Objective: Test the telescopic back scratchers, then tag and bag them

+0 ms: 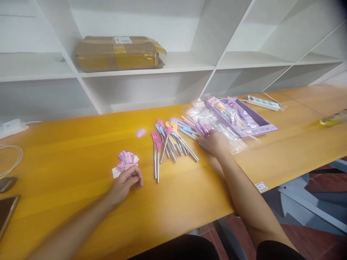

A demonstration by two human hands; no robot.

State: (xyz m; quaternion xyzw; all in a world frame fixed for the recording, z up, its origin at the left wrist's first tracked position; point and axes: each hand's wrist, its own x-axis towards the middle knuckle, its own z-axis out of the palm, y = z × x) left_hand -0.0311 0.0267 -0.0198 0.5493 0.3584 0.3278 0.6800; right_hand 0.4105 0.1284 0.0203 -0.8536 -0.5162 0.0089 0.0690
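Note:
My right hand point(217, 142) reaches into a pile of pastel handle tubes point(188, 126), its fingers closed around a purple-pink tube point(201, 126) whose end is partly hidden. To the left of that pile lie several small back scratchers point(170, 139) with pink, blue and yellow hand-shaped heads on metal rods. Two pink-headed ones point(156, 155) lie nearest my left hand. My left hand point(128, 183) rests by a heap of small printed cards point(127, 160), loosely curled and empty, thumb apart from the fingers. One single card point(140, 132) lies farther back.
Behind the tubes, clear plastic bags point(202, 110) lie against a purple display box point(255, 124) with packaged pieces in it. A power strip point(262, 103) sits behind the box. White shelves hold a taped carton point(116, 54). A sticker point(261, 186) marks the table's front edge.

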